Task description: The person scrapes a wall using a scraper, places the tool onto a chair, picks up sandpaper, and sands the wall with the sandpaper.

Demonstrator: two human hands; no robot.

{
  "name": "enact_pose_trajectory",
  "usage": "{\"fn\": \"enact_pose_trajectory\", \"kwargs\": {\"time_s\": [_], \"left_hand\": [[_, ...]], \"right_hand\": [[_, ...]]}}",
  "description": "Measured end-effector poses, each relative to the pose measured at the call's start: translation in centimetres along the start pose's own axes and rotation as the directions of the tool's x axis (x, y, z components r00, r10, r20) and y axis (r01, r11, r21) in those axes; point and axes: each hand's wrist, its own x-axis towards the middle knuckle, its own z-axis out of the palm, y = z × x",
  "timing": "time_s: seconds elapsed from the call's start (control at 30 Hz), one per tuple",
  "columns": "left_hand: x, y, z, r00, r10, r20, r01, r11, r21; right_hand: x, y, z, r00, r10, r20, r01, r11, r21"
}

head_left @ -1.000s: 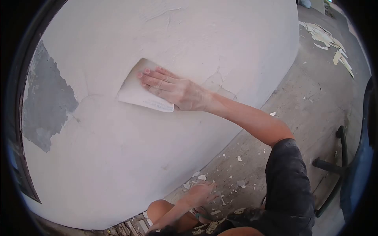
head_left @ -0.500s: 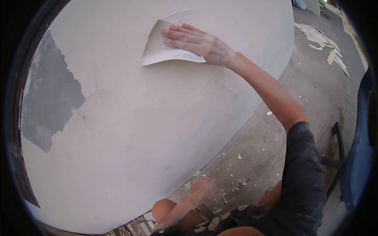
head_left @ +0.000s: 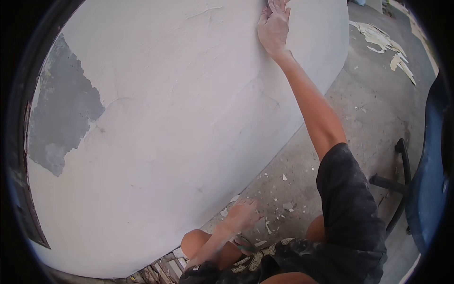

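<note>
At the top edge of the view, my right hand (head_left: pixel 274 31) is against the off-white wall (head_left: pixel 156 123), its thumb and fingers bent around a thin, darker edge. That edge appears to belong to the paper sheet; the rest of it is out of view or hidden. My left hand (head_left: pixel 244 215) is low in the view, near my bent knee (head_left: pixel 193 242), palm down with its fingers apart and empty. It is slightly blurred.
A bare grey patch (head_left: pixel 64 106) with ragged edges marks the wall's left part. Pale flakes (head_left: pixel 288 206) lie on the concrete floor (head_left: pixel 307 158), and larger peeled pieces (head_left: pixel 378 38) at upper right. A blue chair (head_left: pixel 428 184) with dark legs stands at right.
My right hand has moved up and right along the wall, and the sheet, earlier pressed flat under its fingers, has nearly left the view. My left hand has stayed near the knee.
</note>
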Motion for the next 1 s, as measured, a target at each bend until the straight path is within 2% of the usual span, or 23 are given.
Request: {"fn": "enact_pose_trajectory", "kwargs": {"time_s": [0.07,0.13,0.2,0.3,0.37,0.4,0.47,0.53,0.6,0.63,0.7,0.77,0.8,0.87,0.97,1.0], "left_hand": [[0.5,-0.1,0.5,0.999,0.046,-0.012,-0.046,0.999,-0.009],[1.4,-0.4,0.9,0.997,0.070,-0.009,-0.071,0.998,-0.004],[1.3,-1.0,1.0,0.998,0.057,0.022,-0.057,0.998,0.003],[1.9,-1.2,1.0,0.996,0.016,0.093,-0.022,0.997,0.068],[2.4,-0.5,0.5,0.992,0.005,0.124,-0.007,1.000,0.014],[2.8,-0.1,0.3,0.989,0.003,0.148,-0.002,1.000,-0.012],[3.4,0.2,0.2,0.989,0.005,0.149,0.003,0.999,-0.055],[2.9,-0.4,0.0,0.994,0.002,0.108,0.003,0.999,-0.043],[2.6,-1.1,0.1,0.999,0.033,0.027,-0.033,0.999,0.018],[2.6,-0.7,0.0,0.998,0.003,0.065,-0.006,0.999,0.039],[3.1,-0.1,-1.2,0.989,-0.065,0.130,0.051,0.993,0.104],[3.3,-0.8,0.3,0.994,0.053,0.092,-0.050,0.998,-0.035],[3.2,-1.0,0.8,0.992,0.111,0.067,-0.104,0.989,-0.101],[2.6,-1.1,1.2,0.997,0.044,0.069,-0.043,0.999,-0.023],[2.6,-1.7,-0.3,0.999,0.024,0.025,-0.025,0.999,0.042],[2.2,-1.6,-0.4,0.999,0.027,0.027,-0.028,0.999,0.044]], "right_hand": [[-2.0,-4.1,1.0,0.976,-0.198,-0.089,0.205,0.976,0.073],[-0.8,-3.0,-0.7,0.902,-0.428,0.046,0.413,0.890,0.193],[-0.2,-2.5,-1.7,0.763,-0.627,0.156,0.553,0.759,0.345],[-0.6,-1.6,-0.9,0.947,-0.302,0.113,0.267,0.931,0.250],[0.0,-0.9,0.1,0.997,-0.070,0.037,0.061,0.978,0.200],[-2.1,-5.4,0.3,0.975,-0.220,0.019,0.204,0.929,0.310],[-2.3,-6.4,0.2,0.876,-0.475,0.079,0.380,0.782,0.494],[-1.8,-4.9,0.6,0.877,-0.476,0.070,0.382,0.778,0.499],[1.4,2.5,0.0,0.971,-0.240,0.009,0.226,0.927,0.299],[1.9,4.1,-0.6,1.000,0.021,-0.020,-0.014,0.961,0.276],[1.9,0.9,0.7,0.971,-0.124,-0.206,0.124,0.992,-0.013],[-1.2,-6.5,0.9,0.966,-0.259,0.000,0.236,0.882,0.409],[-1.5,-6.9,0.4,0.917,-0.399,0.027,0.348,0.829,0.438],[-1.5,-7.9,0.1,0.756,-0.651,0.066,0.538,0.675,0.506],[4.2,-2.8,0.7,0.954,-0.287,0.092,0.232,0.895,0.380],[4.9,-3.8,-0.2,0.972,-0.067,0.223,-0.021,0.928,0.372]]}}
